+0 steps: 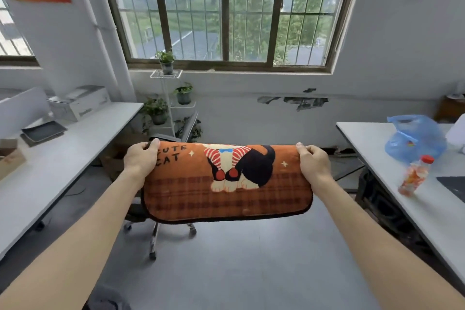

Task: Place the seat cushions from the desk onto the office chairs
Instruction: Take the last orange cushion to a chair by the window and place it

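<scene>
An orange seat cushion (226,191) printed with a cat and the words "CUTE CAT" hangs in the air in the middle of the view. My left hand (141,158) grips its upper left corner and my right hand (313,162) grips its upper right corner. Behind and below the cushion stands an office chair (156,231); only its wheeled base and part of its back show, and the seat is hidden by the cushion.
A white desk (57,163) on the left carries a printer (80,102), a tray and a cardboard box. Another white desk (402,184) on the right holds a blue plastic bag (415,137) and a bottle (415,175). A plant stand (167,98) stands under the window.
</scene>
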`<state>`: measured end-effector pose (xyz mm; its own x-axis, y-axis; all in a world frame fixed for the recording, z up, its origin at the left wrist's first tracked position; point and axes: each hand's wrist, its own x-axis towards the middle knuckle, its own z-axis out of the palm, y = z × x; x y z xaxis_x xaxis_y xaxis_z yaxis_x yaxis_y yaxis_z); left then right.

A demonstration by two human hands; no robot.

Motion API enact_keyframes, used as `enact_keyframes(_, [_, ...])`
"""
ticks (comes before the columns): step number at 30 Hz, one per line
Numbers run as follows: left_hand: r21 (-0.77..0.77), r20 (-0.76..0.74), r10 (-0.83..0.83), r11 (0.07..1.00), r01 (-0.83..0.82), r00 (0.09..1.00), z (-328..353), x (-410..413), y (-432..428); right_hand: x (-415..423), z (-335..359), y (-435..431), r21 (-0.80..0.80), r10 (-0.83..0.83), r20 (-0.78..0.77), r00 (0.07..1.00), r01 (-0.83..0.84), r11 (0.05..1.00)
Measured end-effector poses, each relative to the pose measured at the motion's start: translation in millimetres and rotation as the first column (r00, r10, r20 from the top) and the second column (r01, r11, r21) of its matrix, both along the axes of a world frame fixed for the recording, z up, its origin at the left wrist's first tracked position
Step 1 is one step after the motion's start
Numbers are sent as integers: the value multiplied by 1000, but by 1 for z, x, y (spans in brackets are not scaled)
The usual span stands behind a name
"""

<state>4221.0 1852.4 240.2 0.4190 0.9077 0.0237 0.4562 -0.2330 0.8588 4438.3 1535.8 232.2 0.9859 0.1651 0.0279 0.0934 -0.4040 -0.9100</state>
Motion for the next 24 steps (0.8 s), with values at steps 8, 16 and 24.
enact_keyframes(8, [-144,61,126,983,-116,990,-13,96,110,134,5,150,3,109,-54,993,-109,994])
enact_keyframes(16, [-168,122,396,912,-374,910,-24,150,285,238,0,373,22,306,-30,951,-306,952])
enact_keyframes(24, [-278,84,571,801,-531,817,-83,145,440,266,-53,581,-87,490,-85,867,-496,864])
